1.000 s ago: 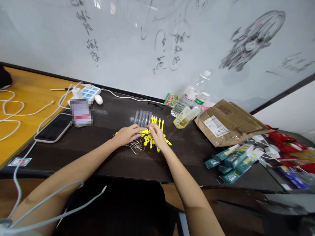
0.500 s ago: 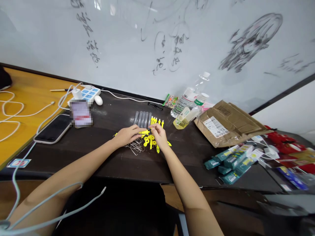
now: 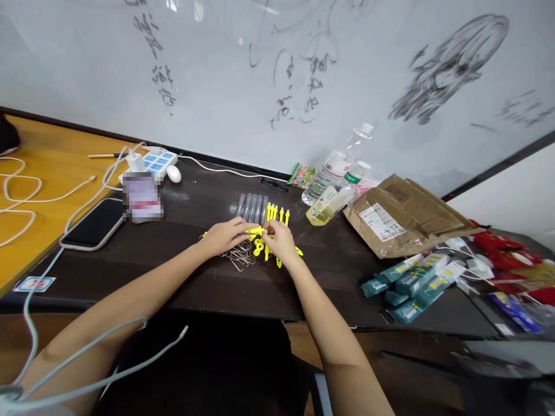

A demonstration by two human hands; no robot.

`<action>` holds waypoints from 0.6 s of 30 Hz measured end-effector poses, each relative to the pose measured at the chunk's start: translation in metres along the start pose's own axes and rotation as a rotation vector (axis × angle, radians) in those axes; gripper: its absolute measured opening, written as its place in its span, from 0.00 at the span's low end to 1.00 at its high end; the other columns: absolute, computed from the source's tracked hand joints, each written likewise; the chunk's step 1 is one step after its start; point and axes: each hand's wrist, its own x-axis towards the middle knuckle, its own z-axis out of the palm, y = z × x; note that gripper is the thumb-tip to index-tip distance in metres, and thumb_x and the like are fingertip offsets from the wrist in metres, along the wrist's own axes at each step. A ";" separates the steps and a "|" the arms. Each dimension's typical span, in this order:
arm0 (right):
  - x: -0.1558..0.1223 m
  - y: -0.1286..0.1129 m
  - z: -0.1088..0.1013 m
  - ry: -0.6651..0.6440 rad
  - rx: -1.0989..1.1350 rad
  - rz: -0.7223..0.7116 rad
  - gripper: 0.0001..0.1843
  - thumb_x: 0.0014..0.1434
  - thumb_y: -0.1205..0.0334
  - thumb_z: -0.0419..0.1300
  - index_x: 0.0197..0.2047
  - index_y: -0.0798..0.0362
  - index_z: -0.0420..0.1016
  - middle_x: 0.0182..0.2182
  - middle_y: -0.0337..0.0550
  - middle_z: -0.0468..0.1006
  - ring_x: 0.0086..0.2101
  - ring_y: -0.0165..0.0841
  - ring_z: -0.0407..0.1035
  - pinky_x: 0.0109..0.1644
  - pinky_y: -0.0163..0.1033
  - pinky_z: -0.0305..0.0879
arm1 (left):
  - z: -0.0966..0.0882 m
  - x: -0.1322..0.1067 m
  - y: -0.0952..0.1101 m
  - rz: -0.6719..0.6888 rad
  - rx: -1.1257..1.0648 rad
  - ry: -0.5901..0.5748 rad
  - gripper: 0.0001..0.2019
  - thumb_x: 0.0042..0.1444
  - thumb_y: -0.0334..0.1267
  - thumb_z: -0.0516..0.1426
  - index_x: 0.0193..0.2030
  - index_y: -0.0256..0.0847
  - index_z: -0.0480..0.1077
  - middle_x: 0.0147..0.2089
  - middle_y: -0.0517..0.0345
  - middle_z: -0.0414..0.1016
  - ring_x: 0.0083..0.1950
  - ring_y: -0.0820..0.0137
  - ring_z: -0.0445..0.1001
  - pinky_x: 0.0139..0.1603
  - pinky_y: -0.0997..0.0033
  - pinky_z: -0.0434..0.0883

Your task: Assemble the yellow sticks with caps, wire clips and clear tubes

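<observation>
My left hand point(image 3: 221, 238) is closed on a yellow plastic stick point(image 3: 255, 230), which points to the right over the table. At the stick's right end are the pinched fingertips of my right hand point(image 3: 280, 238); what they grip is too small to make out. Below my hands lie loose yellow plastic pieces point(image 3: 259, 247), some ring-shaped, and a tangle of thin bent metal wires point(image 3: 241, 256). Just beyond my fingers is a row of clear tubes point(image 3: 252, 208). Several yellow sticks with pale tips point(image 3: 281, 215) are lined up beside the tubes, partly hidden by my right hand.
Bottles point(image 3: 326, 205), a cardboard parcel point(image 3: 405, 214) and green boxes point(image 3: 411, 288) are on the right. A phone point(image 3: 93, 224), a blurred-out screen point(image 3: 143, 196), a power strip point(image 3: 158, 164) and white cables are on the left. A whiteboard point(image 3: 217, 86) stands behind.
My right fingertips have come down slightly onto the right end of the yellow stick, and that hand now covers more of the loose pieces. My left hand keeps its hold.
</observation>
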 end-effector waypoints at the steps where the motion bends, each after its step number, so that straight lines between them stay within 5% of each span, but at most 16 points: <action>1: 0.000 -0.001 0.000 -0.027 -0.037 -0.008 0.02 0.53 0.66 0.55 0.30 0.51 0.68 0.28 0.40 0.73 0.34 0.36 0.64 0.40 0.39 0.56 | 0.000 0.000 0.000 -0.007 0.001 -0.005 0.19 0.65 0.45 0.48 0.62 0.52 0.61 0.48 0.57 0.69 0.42 0.72 0.72 0.37 0.77 0.67; 11: -0.002 -0.003 0.000 -0.141 -0.190 -0.025 0.05 0.56 0.61 0.55 0.29 0.51 0.66 0.31 0.42 0.73 0.37 0.37 0.63 0.40 0.39 0.53 | -0.001 -0.001 0.001 0.012 -0.007 0.010 0.19 0.65 0.44 0.49 0.62 0.52 0.61 0.46 0.57 0.69 0.42 0.73 0.72 0.38 0.77 0.67; 14: -0.001 -0.002 0.000 -0.115 -0.108 -0.012 0.03 0.53 0.65 0.54 0.32 0.51 0.68 0.32 0.41 0.73 0.37 0.37 0.63 0.42 0.40 0.55 | -0.001 0.000 0.001 0.007 -0.002 0.006 0.19 0.65 0.45 0.48 0.62 0.52 0.61 0.46 0.58 0.69 0.40 0.74 0.72 0.37 0.77 0.67; 18: 0.000 0.002 0.000 -0.055 0.138 0.007 0.12 0.50 0.70 0.51 0.37 0.51 0.70 0.31 0.39 0.72 0.36 0.35 0.65 0.43 0.40 0.59 | -0.001 0.000 0.002 0.007 -0.001 -0.003 0.19 0.65 0.45 0.48 0.62 0.52 0.61 0.47 0.57 0.69 0.41 0.73 0.72 0.37 0.77 0.66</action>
